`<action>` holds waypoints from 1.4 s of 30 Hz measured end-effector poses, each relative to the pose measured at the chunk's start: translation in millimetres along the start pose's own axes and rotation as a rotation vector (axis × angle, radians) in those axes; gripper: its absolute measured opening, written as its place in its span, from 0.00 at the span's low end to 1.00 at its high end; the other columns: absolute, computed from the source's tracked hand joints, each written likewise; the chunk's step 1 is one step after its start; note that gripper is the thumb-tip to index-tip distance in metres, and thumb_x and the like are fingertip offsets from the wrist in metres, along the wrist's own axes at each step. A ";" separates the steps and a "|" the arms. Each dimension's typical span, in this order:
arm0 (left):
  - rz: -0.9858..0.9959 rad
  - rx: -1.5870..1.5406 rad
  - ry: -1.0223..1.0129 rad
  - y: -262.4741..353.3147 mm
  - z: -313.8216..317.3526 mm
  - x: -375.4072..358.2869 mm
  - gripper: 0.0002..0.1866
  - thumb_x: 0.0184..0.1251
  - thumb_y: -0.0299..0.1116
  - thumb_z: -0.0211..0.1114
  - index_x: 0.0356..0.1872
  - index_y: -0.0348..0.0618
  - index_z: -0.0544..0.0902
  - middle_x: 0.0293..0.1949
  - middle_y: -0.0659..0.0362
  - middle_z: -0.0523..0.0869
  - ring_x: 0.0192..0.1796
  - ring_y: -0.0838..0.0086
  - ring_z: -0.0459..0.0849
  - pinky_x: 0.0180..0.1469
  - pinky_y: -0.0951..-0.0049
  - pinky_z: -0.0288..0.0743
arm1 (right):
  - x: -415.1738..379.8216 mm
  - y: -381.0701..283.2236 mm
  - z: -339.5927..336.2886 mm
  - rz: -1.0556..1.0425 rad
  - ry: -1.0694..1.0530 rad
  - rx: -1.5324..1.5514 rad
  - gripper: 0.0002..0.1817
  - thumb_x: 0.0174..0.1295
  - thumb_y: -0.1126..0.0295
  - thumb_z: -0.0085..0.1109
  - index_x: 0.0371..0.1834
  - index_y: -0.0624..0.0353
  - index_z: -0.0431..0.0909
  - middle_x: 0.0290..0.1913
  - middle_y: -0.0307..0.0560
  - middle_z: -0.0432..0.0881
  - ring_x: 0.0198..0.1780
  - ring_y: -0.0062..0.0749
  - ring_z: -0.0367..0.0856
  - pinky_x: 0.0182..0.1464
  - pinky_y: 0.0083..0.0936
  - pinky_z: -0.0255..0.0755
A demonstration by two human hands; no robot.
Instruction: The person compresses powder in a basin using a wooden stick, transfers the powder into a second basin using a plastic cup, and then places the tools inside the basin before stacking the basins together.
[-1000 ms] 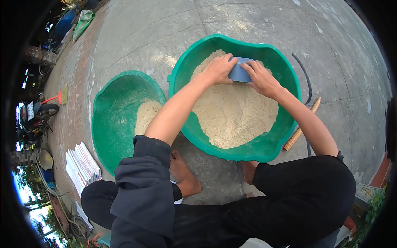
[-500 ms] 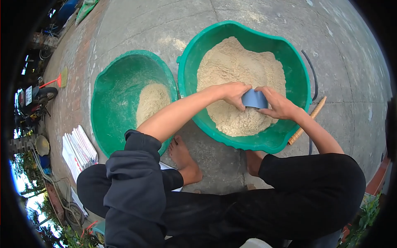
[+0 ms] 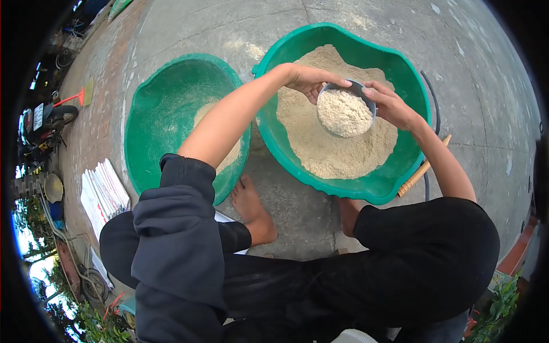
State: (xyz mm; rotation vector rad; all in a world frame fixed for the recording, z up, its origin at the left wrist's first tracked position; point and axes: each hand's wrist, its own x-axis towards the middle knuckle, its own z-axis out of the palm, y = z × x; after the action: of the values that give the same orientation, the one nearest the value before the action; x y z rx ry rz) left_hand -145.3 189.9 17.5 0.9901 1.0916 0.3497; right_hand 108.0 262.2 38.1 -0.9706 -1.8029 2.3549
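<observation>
A blue-grey round cup [image 3: 358, 90] is heaped with pale, flour-like meal and tilted so its mouth faces me. My left hand [image 3: 313, 80] grips its upper left rim, and my right hand [image 3: 392, 107] holds the upper right side. Both hands are above the larger green basin [image 3: 419, 94], where a wide mound of the same meal [image 3: 320, 154] lies. To the left stands another green basin [image 3: 157, 128] with a smaller heap of meal [image 3: 233, 153], partly hidden behind my left forearm.
A tan stick-like handle [image 3: 416, 177] and a dark hose [image 3: 436, 108] lie right of the larger basin. Folded white sacks [image 3: 103, 194] rest at the left. Further off are an orange-handled broom [image 3: 86, 94] and a parked motorbike [image 3: 48, 117]. My bare feet are just below the basins.
The cup has come up from the meal and tipped, so its filled mouth now shows instead of its outer wall. Both hands have moved up with it, away from my body.
</observation>
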 end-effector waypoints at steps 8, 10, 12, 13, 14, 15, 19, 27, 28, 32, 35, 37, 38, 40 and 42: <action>-0.011 -0.046 0.042 35.6 -11.8 -74.1 0.33 0.61 0.66 0.63 0.50 0.45 0.82 0.39 0.62 0.89 0.34 0.81 0.87 0.40 0.78 0.82 | 15.9 -51.7 24.5 -0.033 -0.136 0.012 0.23 0.70 0.50 0.54 0.60 0.54 0.71 0.51 0.39 0.77 0.52 0.25 0.78 0.58 0.32 0.71; 0.014 -0.069 0.111 50.6 -11.8 -111.4 0.33 0.62 0.66 0.63 0.52 0.46 0.82 0.41 0.62 0.89 0.37 0.80 0.87 0.42 0.76 0.82 | 14.7 -88.4 45.8 -0.045 -0.197 0.002 0.23 0.70 0.50 0.55 0.59 0.53 0.72 0.52 0.40 0.79 0.53 0.27 0.78 0.59 0.34 0.71; 0.055 0.006 0.236 62.6 -10.6 -151.5 0.33 0.61 0.65 0.63 0.54 0.46 0.81 0.43 0.60 0.89 0.38 0.78 0.88 0.44 0.74 0.83 | 17.7 -121.6 68.1 0.000 -0.282 -0.065 0.22 0.69 0.51 0.55 0.58 0.53 0.71 0.52 0.41 0.79 0.52 0.27 0.79 0.60 0.34 0.71; 0.048 -0.019 0.288 68.7 -5.3 -174.2 0.33 0.60 0.63 0.65 0.54 0.45 0.81 0.43 0.60 0.89 0.39 0.78 0.88 0.44 0.74 0.83 | 13.1 -138.2 84.8 -0.018 -0.296 -0.084 0.23 0.68 0.51 0.56 0.57 0.54 0.70 0.51 0.42 0.79 0.52 0.27 0.79 0.60 0.33 0.70; 0.040 -0.047 0.342 72.1 1.4 -198.1 0.33 0.60 0.61 0.67 0.55 0.45 0.81 0.44 0.60 0.89 0.39 0.77 0.88 0.45 0.73 0.84 | 12.1 -153.1 100.2 -0.024 -0.326 -0.101 0.23 0.68 0.51 0.56 0.57 0.54 0.70 0.51 0.42 0.79 0.52 0.27 0.79 0.60 0.33 0.70; 0.047 -0.089 0.380 69.9 -0.7 -214.7 0.32 0.58 0.57 0.69 0.55 0.44 0.81 0.45 0.59 0.89 0.40 0.77 0.88 0.46 0.74 0.84 | 13.7 -164.9 115.4 -0.036 -0.344 -0.159 0.23 0.68 0.52 0.58 0.57 0.54 0.70 0.51 0.42 0.79 0.52 0.28 0.79 0.60 0.32 0.70; 0.052 0.036 0.476 36.3 -24.5 -279.7 0.28 0.56 0.52 0.71 0.53 0.45 0.82 0.46 0.58 0.88 0.42 0.77 0.86 0.48 0.74 0.81 | 25.2 -179.4 186.5 -0.148 -0.363 -0.283 0.30 0.66 0.55 0.63 0.65 0.59 0.65 0.54 0.50 0.78 0.56 0.31 0.78 0.64 0.34 0.69; 0.014 1.096 0.707 -89.9 -26.6 -330.9 0.40 0.32 0.35 0.80 0.53 0.38 0.72 0.47 0.48 0.80 0.51 0.57 0.80 0.52 0.62 0.75 | 100.5 -43.8 309.6 -1.035 -0.021 -0.937 0.36 0.53 0.73 0.71 0.64 0.55 0.62 0.55 0.61 0.70 0.58 0.53 0.73 0.60 0.41 0.69; 0.002 1.179 0.775 -103.3 -12.4 -330.6 0.44 0.27 0.35 0.82 0.53 0.39 0.71 0.49 0.50 0.78 0.53 0.56 0.79 0.52 0.60 0.76 | 103.3 -32.8 317.8 -1.049 -0.057 -0.980 0.37 0.48 0.76 0.70 0.64 0.52 0.63 0.56 0.61 0.69 0.59 0.58 0.68 0.60 0.44 0.66; -0.008 1.451 0.893 -141.5 -0.7 -329.2 0.43 0.26 0.38 0.82 0.53 0.42 0.72 0.48 0.54 0.75 0.52 0.59 0.78 0.51 0.62 0.74 | 131.9 4.8 331.5 -1.309 0.096 -1.233 0.24 0.59 0.72 0.57 0.61 0.47 0.68 0.52 0.57 0.70 0.56 0.52 0.70 0.59 0.48 0.64; 0.036 1.696 0.958 -140.5 -3.4 -336.6 0.44 0.26 0.40 0.82 0.53 0.40 0.73 0.49 0.52 0.75 0.52 0.59 0.77 0.51 0.63 0.72 | 135.5 -0.9 332.9 -1.396 0.155 -1.508 0.24 0.59 0.70 0.57 0.61 0.41 0.69 0.57 0.57 0.69 0.61 0.50 0.70 0.64 0.54 0.58; 0.096 1.734 1.064 -134.3 -9.1 -343.1 0.47 0.25 0.42 0.83 0.55 0.40 0.73 0.53 0.50 0.74 0.54 0.58 0.76 0.53 0.62 0.70 | 136.7 -20.5 329.9 -1.448 0.212 -1.606 0.21 0.63 0.67 0.53 0.59 0.33 0.71 0.58 0.55 0.70 0.63 0.45 0.71 0.64 0.55 0.57; 0.133 1.755 1.101 -130.9 -13.9 -346.0 0.47 0.25 0.42 0.83 0.55 0.41 0.72 0.53 0.50 0.74 0.54 0.58 0.76 0.54 0.61 0.70 | 138.2 -29.3 328.3 -1.493 0.257 -1.604 0.20 0.64 0.67 0.53 0.59 0.31 0.71 0.58 0.54 0.71 0.63 0.44 0.71 0.64 0.54 0.57; 0.197 1.829 1.158 -123.2 -21.7 -349.4 0.46 0.27 0.43 0.82 0.55 0.42 0.72 0.53 0.51 0.75 0.54 0.59 0.77 0.54 0.61 0.71 | 144.4 -34.9 324.1 -1.546 0.340 -1.612 0.20 0.63 0.65 0.53 0.57 0.29 0.71 0.57 0.52 0.72 0.62 0.42 0.72 0.64 0.53 0.58; 0.212 1.832 1.126 -122.5 -22.5 -349.2 0.46 0.27 0.43 0.82 0.55 0.42 0.72 0.53 0.51 0.75 0.54 0.59 0.77 0.54 0.61 0.71 | 144.2 -34.3 323.0 -1.546 0.315 -1.664 0.19 0.63 0.65 0.53 0.57 0.29 0.71 0.57 0.52 0.72 0.62 0.42 0.72 0.64 0.52 0.58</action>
State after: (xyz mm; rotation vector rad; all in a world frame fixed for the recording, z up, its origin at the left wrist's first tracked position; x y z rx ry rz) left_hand -351.4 -101.7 117.4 2.6971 2.4070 -0.0975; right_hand -175.6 48.2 47.1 0.3276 -2.4185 -0.3043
